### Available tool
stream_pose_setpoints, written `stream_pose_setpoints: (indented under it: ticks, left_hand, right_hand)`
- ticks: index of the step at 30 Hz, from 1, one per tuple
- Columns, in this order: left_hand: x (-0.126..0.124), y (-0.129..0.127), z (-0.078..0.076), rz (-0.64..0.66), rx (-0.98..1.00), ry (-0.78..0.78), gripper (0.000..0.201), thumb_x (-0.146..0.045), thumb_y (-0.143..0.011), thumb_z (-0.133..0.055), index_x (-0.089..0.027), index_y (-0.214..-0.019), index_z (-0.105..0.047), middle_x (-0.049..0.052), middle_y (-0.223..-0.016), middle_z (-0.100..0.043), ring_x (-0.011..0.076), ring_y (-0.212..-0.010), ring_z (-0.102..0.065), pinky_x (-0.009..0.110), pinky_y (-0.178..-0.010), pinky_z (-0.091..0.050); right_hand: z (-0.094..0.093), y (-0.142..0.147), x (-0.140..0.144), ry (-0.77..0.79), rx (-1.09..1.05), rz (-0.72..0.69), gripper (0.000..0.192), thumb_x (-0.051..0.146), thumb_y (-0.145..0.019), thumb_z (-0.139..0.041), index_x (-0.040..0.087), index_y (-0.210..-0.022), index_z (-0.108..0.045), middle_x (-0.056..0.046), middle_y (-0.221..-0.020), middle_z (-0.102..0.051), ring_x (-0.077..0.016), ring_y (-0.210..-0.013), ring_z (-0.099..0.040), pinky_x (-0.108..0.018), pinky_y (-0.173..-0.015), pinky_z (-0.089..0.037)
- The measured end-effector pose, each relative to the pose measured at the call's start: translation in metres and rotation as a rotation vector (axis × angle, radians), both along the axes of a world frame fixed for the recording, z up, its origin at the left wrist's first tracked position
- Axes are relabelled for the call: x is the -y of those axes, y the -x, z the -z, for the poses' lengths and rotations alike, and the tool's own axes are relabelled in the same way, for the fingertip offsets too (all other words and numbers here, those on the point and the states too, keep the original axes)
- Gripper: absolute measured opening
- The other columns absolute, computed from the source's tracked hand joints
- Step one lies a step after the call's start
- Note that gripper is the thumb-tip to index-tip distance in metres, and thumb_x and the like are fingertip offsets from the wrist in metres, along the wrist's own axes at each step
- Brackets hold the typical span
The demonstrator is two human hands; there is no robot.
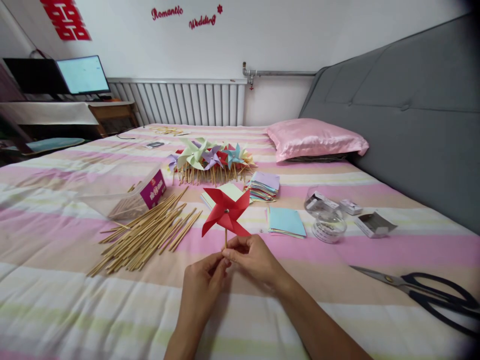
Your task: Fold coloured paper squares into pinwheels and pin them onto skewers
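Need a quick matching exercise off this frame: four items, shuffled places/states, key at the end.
Column 1
1. Red paper pinwheel
2. Scissors
3. Pillow
4. Loose wooden sticks

Column 2
A. Pink, next to the grey headboard
B. Piled beside the purple-labelled clear box
C. Held up by its stick in the left hand and right hand
D. Dark-handled, at the lower right of the view

Pairs: 1-C, 2-D, 3-A, 4-B
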State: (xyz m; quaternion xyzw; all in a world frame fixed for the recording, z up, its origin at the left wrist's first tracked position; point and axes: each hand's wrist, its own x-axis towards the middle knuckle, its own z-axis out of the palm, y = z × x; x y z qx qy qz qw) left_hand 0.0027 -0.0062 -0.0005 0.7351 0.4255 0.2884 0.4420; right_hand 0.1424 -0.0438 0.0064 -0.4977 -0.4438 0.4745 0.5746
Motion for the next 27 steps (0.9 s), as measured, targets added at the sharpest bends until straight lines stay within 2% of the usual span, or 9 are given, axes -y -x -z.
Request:
stream_pose_setpoints:
  ticks: [5,11,27]
  left_hand:
    - [0.0,0.0,0.002,0.01,-0.011,-0.017,0.034,-0.04,-0.081,-0.052,-0.014,-0.093,-0.072,0.008,-0.079,-0.074,0.0202,-0.065,-0.066,0.027,-0.06,-0.05]
    - [-0.004,0.002,0.011,-0.003,-0.086,-0.064,0.032,-0.038,-0.081,-0.052,-0.015,-0.094,-0.071,0.008,-0.081,-0.074,0.0215,-0.069,-0.068,0.028,-0.062,-0.05]
    - [-0.001,0.0,0.007,-0.028,-0.131,-0.098,0.032,-0.04,-0.08,-0.051,-0.015,-0.082,-0.072,0.007,-0.067,-0.072,0.0189,-0.057,-0.063,0.024,-0.052,-0.043]
  right_hand:
    - [0.0,0.0,-0.002,-0.03,0.028,0.031,0.012,0.025,-0.073,-0.064,0.014,-0.067,-0.067,0.0,-0.062,-0.064,-0.0133,-0.061,-0.058,-0.025,-0.061,-0.046]
    - [0.004,-0.003,-0.007,0.004,0.069,0.153,0.01,0.023,-0.07,-0.067,0.014,-0.068,-0.069,-0.002,-0.067,-0.067,-0.0152,-0.066,-0.061,-0.027,-0.067,-0.047]
    - [0.006,-0.002,-0.007,0.002,0.066,0.12,0.011,0.024,-0.071,-0.066,0.013,-0.071,-0.069,-0.003,-0.068,-0.066,-0.0145,-0.066,-0.06,-0.027,-0.066,-0.047]
